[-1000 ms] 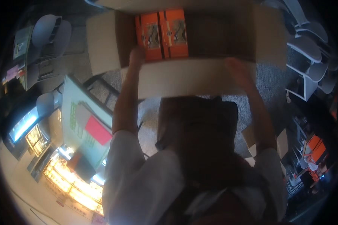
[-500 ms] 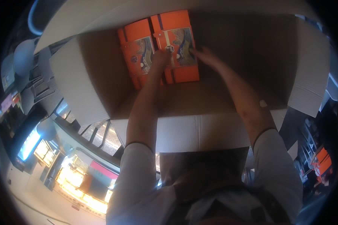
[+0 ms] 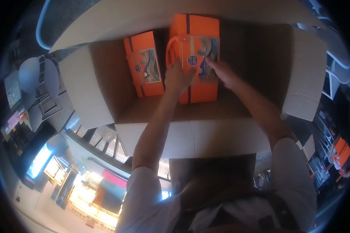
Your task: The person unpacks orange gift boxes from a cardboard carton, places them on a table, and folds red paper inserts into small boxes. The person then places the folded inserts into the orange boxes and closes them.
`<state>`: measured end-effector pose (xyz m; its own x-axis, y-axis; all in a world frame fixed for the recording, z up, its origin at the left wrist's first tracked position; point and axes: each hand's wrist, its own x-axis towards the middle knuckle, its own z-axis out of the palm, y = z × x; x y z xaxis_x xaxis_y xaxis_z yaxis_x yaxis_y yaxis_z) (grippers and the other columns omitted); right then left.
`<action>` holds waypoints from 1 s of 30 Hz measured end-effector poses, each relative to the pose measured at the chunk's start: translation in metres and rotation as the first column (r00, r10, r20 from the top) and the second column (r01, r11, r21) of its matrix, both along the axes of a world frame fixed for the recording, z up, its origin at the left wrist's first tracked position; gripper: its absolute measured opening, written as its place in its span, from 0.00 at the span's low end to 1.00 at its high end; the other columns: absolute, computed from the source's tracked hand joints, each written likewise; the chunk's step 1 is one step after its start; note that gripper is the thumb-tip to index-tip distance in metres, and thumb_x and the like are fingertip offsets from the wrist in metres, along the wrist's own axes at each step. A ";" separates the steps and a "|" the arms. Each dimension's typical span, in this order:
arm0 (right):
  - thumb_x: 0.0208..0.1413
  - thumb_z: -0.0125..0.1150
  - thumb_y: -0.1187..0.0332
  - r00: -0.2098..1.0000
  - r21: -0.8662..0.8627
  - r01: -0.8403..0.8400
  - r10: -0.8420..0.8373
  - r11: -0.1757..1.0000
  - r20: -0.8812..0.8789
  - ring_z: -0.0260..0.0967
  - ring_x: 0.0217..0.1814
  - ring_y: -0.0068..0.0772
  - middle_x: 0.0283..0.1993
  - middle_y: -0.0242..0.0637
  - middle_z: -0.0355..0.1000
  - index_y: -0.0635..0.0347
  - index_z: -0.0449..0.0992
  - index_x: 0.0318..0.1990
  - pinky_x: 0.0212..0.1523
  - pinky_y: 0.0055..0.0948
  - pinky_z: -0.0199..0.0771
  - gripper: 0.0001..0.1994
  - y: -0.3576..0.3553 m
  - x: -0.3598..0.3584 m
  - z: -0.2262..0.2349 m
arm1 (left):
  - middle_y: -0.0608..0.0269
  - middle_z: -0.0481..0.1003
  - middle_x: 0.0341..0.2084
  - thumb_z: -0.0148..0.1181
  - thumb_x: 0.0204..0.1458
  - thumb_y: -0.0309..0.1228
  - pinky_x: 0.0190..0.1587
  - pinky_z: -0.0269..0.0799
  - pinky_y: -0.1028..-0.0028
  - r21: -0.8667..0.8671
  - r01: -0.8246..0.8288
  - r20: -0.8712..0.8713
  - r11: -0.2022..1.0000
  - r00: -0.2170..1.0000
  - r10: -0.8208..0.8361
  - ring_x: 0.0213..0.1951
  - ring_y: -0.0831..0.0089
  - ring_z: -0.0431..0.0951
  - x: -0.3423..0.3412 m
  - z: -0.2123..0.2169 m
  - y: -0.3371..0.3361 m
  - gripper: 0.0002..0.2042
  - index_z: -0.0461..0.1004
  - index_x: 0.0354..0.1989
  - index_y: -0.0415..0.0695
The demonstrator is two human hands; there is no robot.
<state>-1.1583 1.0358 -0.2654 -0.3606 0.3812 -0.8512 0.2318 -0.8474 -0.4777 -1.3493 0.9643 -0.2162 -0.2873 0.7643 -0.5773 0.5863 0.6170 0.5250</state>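
Two orange gift boxes are inside a large open cardboard carton (image 3: 155, 136). The nearer one, the right-hand gift box (image 3: 204, 91), has a dark stripe, a patterned picture panel and an orange strap handle (image 3: 170, 48) at its left side. My left hand (image 3: 178, 79) grips its left side, thumb over the front panel. On its right edge is my right hand (image 3: 223, 73), thumb on the panel and the other fingers partly hidden. The second gift box (image 3: 135, 66) stands apart to the left, by the carton's left wall, with no hand on it.
The carton's flaps spread outward, with a left flap (image 3: 85, 83) and a right flap (image 3: 307, 73). Outside on the left are grey chairs (image 3: 39, 77) and a brightly lit display (image 3: 91, 198). More orange items (image 3: 341, 151) lie at the far right.
My hands have closed on the right-hand gift box. It has moved right and toward me, looks larger, and a wider gap separates it from the left one.
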 end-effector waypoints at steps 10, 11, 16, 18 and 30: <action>0.60 0.63 0.52 0.982 0.176 0.098 -0.066 0.980 -0.177 0.77 0.47 0.28 0.46 0.38 0.78 0.65 0.76 0.50 0.48 0.29 0.77 0.23 -0.027 0.046 0.202 | 0.42 0.70 0.49 0.65 0.52 0.48 0.54 0.70 0.56 0.208 0.119 -0.221 0.971 0.973 -0.072 0.52 0.49 0.73 0.036 0.204 -0.006 0.35 0.65 0.63 0.38; 0.60 0.63 0.51 0.969 0.196 0.135 -0.089 0.971 -0.229 0.77 0.48 0.30 0.48 0.40 0.77 0.65 0.75 0.51 0.50 0.31 0.77 0.24 -0.033 0.051 0.216 | 0.43 0.70 0.48 0.65 0.52 0.47 0.53 0.70 0.56 0.199 0.094 -0.206 0.975 0.977 -0.053 0.51 0.49 0.73 0.044 0.231 -0.010 0.34 0.65 0.63 0.38; 0.60 0.62 0.52 0.925 0.297 0.322 -0.231 0.899 -0.304 0.76 0.48 0.28 0.46 0.39 0.78 0.66 0.76 0.51 0.50 0.30 0.76 0.24 -0.077 0.083 0.279 | 0.44 0.70 0.45 0.65 0.52 0.43 0.52 0.70 0.56 0.287 0.371 -0.403 0.883 0.883 -0.240 0.51 0.48 0.72 0.076 0.323 -0.035 0.32 0.66 0.61 0.37; 0.60 0.62 0.51 0.891 0.311 0.426 -0.334 0.850 -0.308 0.76 0.48 0.28 0.47 0.38 0.78 0.64 0.76 0.52 0.51 0.30 0.76 0.24 -0.107 0.103 0.293 | 0.44 0.70 0.44 0.65 0.51 0.41 0.53 0.69 0.55 0.363 0.527 -0.459 0.768 0.819 -0.345 0.51 0.47 0.72 0.089 0.346 -0.044 0.31 0.66 0.61 0.37; 0.56 0.58 0.39 0.567 0.528 0.691 -0.823 0.494 0.028 0.74 0.53 0.40 0.50 0.47 0.77 0.62 0.75 0.57 0.54 0.36 0.72 0.34 -0.273 0.122 0.435 | 0.39 0.67 0.47 0.59 0.54 0.36 0.50 0.69 0.55 0.557 0.827 -0.501 -0.071 0.267 -0.823 0.49 0.44 0.72 0.140 0.426 -0.038 0.31 0.61 0.68 0.42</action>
<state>-1.0367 0.7624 0.1691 0.4403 0.7238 -0.5312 -0.2398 -0.4753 -0.8465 -1.2091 0.9267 0.2094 0.8408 0.5077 0.1877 0.4075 -0.8220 0.3979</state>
